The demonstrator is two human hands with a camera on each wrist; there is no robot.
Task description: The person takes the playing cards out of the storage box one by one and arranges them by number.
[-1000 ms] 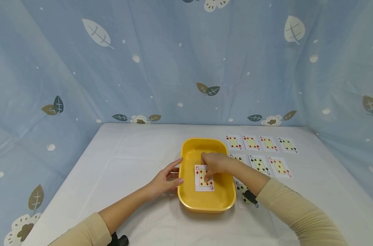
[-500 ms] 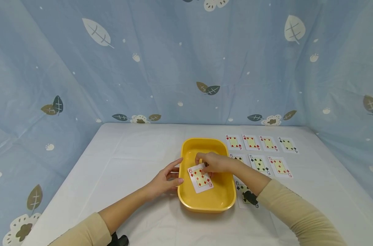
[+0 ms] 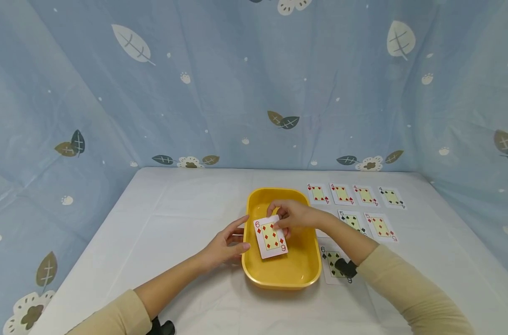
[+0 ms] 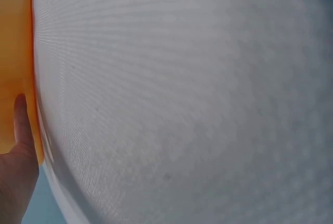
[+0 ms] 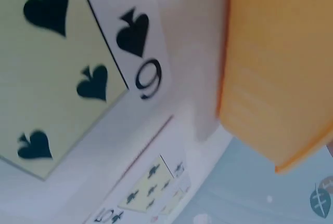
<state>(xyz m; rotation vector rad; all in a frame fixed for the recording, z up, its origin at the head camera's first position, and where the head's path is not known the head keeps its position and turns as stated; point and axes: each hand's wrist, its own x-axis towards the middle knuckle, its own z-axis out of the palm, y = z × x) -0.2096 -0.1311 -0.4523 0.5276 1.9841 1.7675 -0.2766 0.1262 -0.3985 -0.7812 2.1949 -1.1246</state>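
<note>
Right hand (image 3: 293,215) pinches the 6 of diamonds (image 3: 270,238), tilted, above the yellow tray (image 3: 283,274) at center of the white surface (image 3: 174,223). Left hand (image 3: 226,244), fingers relaxed, rests against tray's left wall; 6 of spades (image 5: 78,63) lies just right.

A table (image 3: 174,218) covered with a white cloth is seen, faint fold creases running across its surface. It is enclosed on three sides by a pale blue fabric backdrop (image 3: 220,93), printed with white and dark leaves, small flowers and paw marks. The fabric is wrinkled, with loose folds at the corners. The scene is evenly lit, and only soft shadows are cast on the cloth.
</note>
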